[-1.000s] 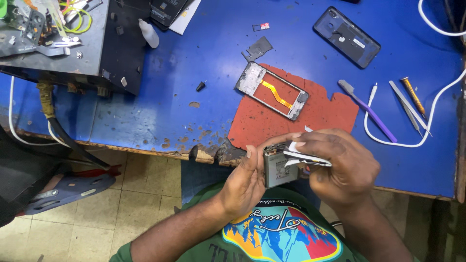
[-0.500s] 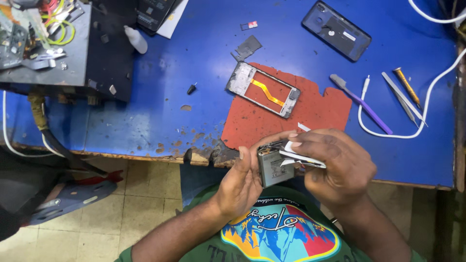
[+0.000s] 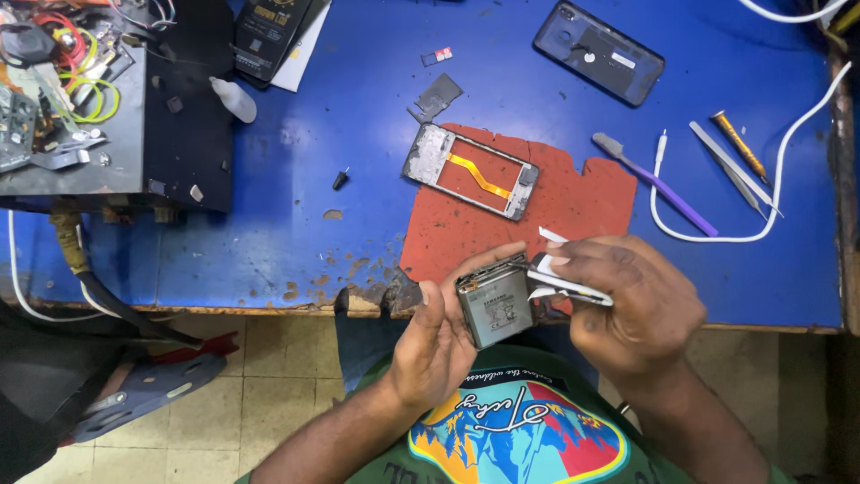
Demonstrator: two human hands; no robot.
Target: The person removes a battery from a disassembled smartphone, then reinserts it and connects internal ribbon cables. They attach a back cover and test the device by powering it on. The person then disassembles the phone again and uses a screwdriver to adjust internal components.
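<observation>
Both hands are just in front of the blue table's near edge, over my lap. My left hand (image 3: 439, 336) cups a grey flat phone battery (image 3: 495, 303) from the left, thumb along its upper edge. My right hand (image 3: 632, 300) grips the battery's right end and pinches a white strip (image 3: 566, 283) that peels off it. On the red mat (image 3: 528, 215) behind lies an opened phone frame (image 3: 470, 170) with an orange flex cable.
A dark phone back cover (image 3: 598, 52) lies far right. A purple-handled brush (image 3: 654, 184), tweezers (image 3: 735, 168), a screwdriver (image 3: 739, 145) and a white cable (image 3: 761, 224) sit at right. A black box with wires (image 3: 107, 108) and a small white bottle (image 3: 233, 99) stand at left.
The hands stay at the table edge with the battery; the white strip remains pinched. The view has shifted slightly, otherwise little moved.
</observation>
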